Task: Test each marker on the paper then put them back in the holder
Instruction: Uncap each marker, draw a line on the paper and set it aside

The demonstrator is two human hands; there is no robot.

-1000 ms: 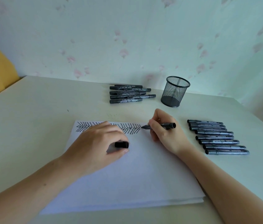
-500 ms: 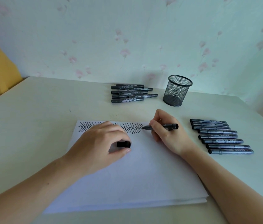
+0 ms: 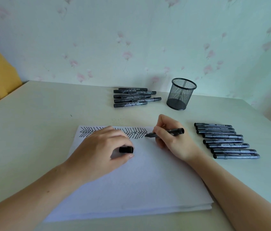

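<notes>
Right hand (image 3: 173, 139) pinched the marker (image 3: 164, 132) in a writing grip, tip at the chevron row's end on the paper (image 3: 139, 180). Left hand (image 3: 101, 152) pinched its cap (image 3: 126, 149), steadying the sheet. Short, even strokes seemed best. Holder (image 3: 180, 94) stood empty beyond.

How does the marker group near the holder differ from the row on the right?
The group by the holder is smaller, about six markers, bunched unevenly; the right-hand row has eight, laid neatly and stepped toward the person. The group lies left of the mesh holder, farther back; the row lies beside the right hand. Both hold capped dark markers lying flat on the table.
</notes>
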